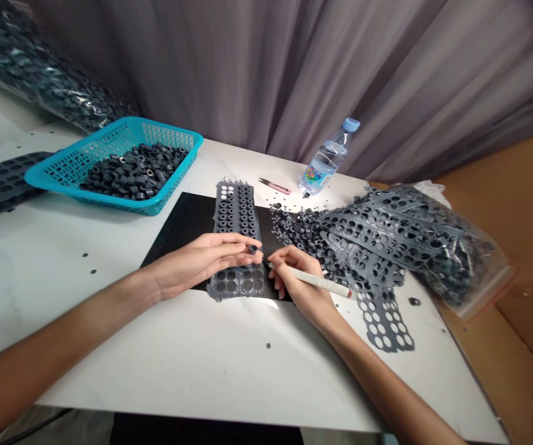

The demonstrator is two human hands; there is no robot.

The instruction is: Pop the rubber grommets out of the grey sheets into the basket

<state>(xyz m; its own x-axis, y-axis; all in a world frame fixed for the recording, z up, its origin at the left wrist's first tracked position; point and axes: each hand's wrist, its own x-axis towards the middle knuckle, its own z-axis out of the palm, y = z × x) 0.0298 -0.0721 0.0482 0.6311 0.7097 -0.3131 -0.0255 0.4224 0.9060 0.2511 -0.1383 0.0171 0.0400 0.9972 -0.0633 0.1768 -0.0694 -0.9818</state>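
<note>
Between the fingers of my left hand is a small dark grey rubber ring. That hand hovers over a grey moulded rubber sheet with rows of round parts, some holes at its far end punched through. My right hand grips a white pen-like tool with a red end, its tip pointing toward the ring. Under the sheet lies a black mat. Whether the tip touches the ring I cannot tell.
A blue basket full of rubber rings stands back left, near a large bag of parts. Pink thread snips and a water bottle are behind. At right lie loose parts, punched sheets and a plastic bag.
</note>
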